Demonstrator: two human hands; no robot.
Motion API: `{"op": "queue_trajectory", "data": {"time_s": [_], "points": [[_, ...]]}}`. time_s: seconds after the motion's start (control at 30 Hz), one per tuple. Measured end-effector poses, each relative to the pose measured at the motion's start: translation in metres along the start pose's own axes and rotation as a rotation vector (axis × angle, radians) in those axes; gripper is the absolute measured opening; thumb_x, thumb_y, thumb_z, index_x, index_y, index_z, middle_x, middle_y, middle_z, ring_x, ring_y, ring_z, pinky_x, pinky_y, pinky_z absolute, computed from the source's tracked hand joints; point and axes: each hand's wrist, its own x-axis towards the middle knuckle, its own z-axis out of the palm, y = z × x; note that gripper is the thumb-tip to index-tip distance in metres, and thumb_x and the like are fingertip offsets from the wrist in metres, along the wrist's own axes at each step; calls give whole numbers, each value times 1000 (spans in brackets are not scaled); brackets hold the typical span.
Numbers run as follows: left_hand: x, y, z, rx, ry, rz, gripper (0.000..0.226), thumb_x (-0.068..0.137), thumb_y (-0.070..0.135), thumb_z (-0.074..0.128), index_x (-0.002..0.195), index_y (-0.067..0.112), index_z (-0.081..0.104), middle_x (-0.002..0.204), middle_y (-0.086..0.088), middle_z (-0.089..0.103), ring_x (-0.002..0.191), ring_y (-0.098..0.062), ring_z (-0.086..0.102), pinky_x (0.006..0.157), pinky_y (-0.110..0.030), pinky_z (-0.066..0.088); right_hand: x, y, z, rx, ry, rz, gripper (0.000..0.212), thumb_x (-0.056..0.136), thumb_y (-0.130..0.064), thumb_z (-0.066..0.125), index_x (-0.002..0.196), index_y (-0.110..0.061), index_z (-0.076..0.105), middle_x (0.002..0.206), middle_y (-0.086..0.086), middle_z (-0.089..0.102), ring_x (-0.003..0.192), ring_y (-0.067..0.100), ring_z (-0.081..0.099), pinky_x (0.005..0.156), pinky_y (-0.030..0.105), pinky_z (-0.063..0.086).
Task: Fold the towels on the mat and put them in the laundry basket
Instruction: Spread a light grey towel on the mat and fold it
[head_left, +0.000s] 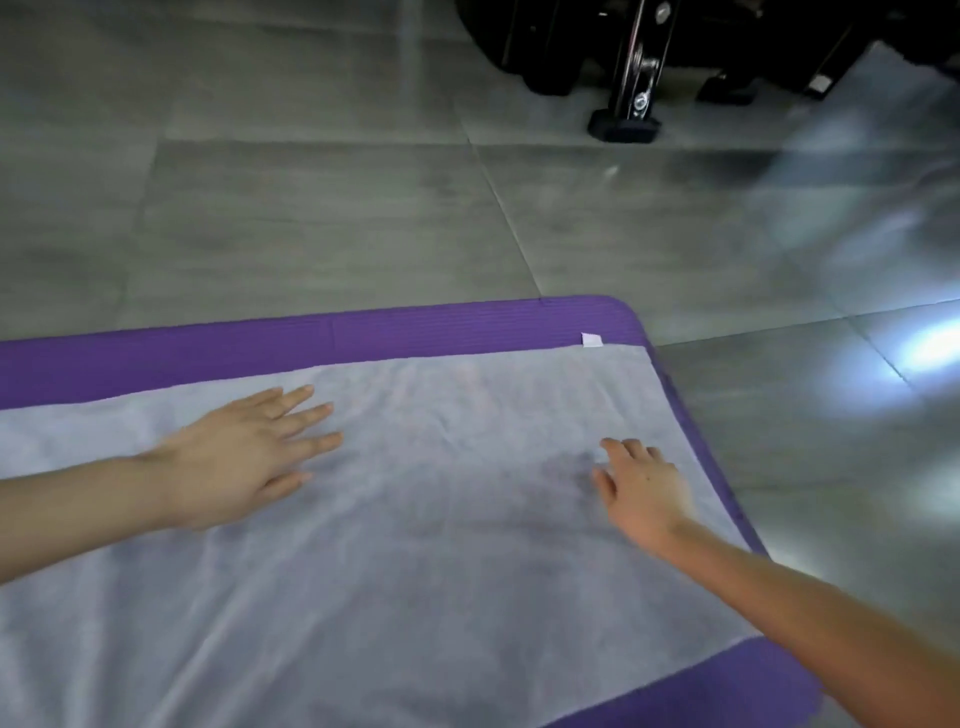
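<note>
Pale grey towel (415, 545) spread open in a single layer over the purple mat (260, 343) — no fold in it yet, only shallow creases across the middle. Small white tag (592, 340) at the far right corner, poking onto the mat's border. Left hand (244, 457) palm-down on the cloth, fingers straight and a little spread, gripping nothing. Right hand (639, 493) likewise flat near the towel's right edge, fingers extended, holding nothing; slightly blurred, so hard to say how firmly pressed. Looks like smoothing ahead of the first fold — so early in the task, judging from this one towel. Left to do: fold, then carry to the laundry basket, nowhere in view here. No other towels visible. Beyond the mat, grey floor tiles (311, 208) and some black equipment (639, 67).
</note>
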Motion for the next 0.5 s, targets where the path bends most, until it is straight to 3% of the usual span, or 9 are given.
{"op": "queue_trajectory", "data": {"time_s": [0.07, 0.13, 0.17, 0.2, 0.3, 0.33, 0.43, 0.5], "points": [[33, 23, -12, -4, -88, 18, 56, 91, 48, 23, 119, 24, 65, 124, -9, 63, 113, -35, 59, 88, -42, 53, 8, 38, 2, 77, -39, 176, 41, 95, -32, 44, 131, -14, 45, 125, 11, 53, 112, 34, 52, 85, 37, 45], [74, 60, -23, -1, -162, 38, 71, 80, 54, 11, 138, 31, 45, 147, -7, 38, 133, -36, 39, 103, -46, 40, 10, 71, 9, 146, -70, 326, 42, 94, -33, 44, 131, -13, 43, 129, 13, 50, 117, 35, 49, 89, 38, 44], [95, 83, -21, -26, -171, 42, 80, 74, 56, -1, 145, 34, 28, 154, -2, 16, 142, -34, 21, 112, -45, 26, 9, 85, 13, 184, -80, 388, 42, 93, -34, 45, 129, -12, 45, 128, 15, 50, 117, 36, 49, 89, 39, 44], [111, 108, -23, -81, -230, 18, 83, 71, 57, -5, 147, 36, 21, 155, 0, 7, 144, -33, 13, 114, -46, 20, 7, 98, 17, 217, -100, 441, 42, 91, -34, 47, 126, -11, 47, 127, 15, 51, 116, 37, 49, 90, 40, 45], [147, 191, -22, -154, -210, 23, 61, 79, 54, 24, 127, 33, 57, 135, -5, 55, 121, -36, 53, 88, -53, 48, -11, 130, 31, 271, -144, 520, 41, 88, -37, 51, 121, -12, 52, 122, 13, 51, 114, 36, 50, 88, 39, 45], [154, 216, -21, -181, -193, 13, 56, 80, 54, 30, 122, 33, 61, 130, -5, 59, 117, -35, 56, 84, -54, 50, -18, 137, 33, 295, -146, 530, 41, 87, -38, 52, 120, -13, 52, 120, 13, 51, 112, 35, 50, 87, 38, 45], [169, 277, -9, -235, -210, 52, 57, 85, 58, 29, 137, 39, 43, 150, -10, 31, 139, -35, 25, 99, -66, 32, -38, 152, 42, 381, -137, 521, 40, 87, -39, 53, 120, -18, 53, 118, 9, 52, 109, 32, 52, 83, 36, 43], [170, 285, -4, -246, -215, -11, 61, 83, 62, 33, 137, 36, 44, 148, -11, 36, 139, -33, 24, 98, -67, 30, -51, 156, 43, 436, -153, 517, 42, 87, -39, 54, 123, -19, 51, 120, 7, 53, 108, 31, 54, 83, 35, 42]]}}
